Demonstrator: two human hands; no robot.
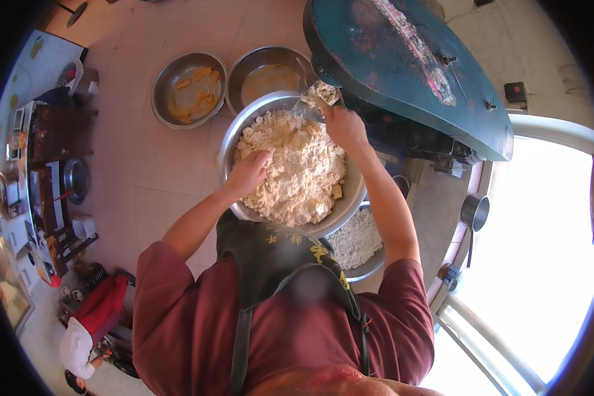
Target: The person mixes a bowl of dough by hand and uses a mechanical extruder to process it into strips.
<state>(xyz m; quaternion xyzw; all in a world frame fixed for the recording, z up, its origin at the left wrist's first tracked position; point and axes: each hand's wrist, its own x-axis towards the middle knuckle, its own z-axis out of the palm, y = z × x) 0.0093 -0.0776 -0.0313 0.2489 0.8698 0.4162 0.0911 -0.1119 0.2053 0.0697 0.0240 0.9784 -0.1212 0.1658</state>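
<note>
Crumbly dough (294, 171) lies heaped in the large bowl (354, 191). Left hand (249, 173): over the bowl's left side, fingers curled at the dough. Right hand (344, 125): at the bowl's far-right rim, near the green machine (396, 72). Whether either grip encloses dough cannot be told. A hard push could spill crumbs; a running machine could catch fingers.

Yellow lettering (320, 251) on dark apron (244, 247), small characters near middle, larger ones toward right; from afar I can read none for certain.
</note>
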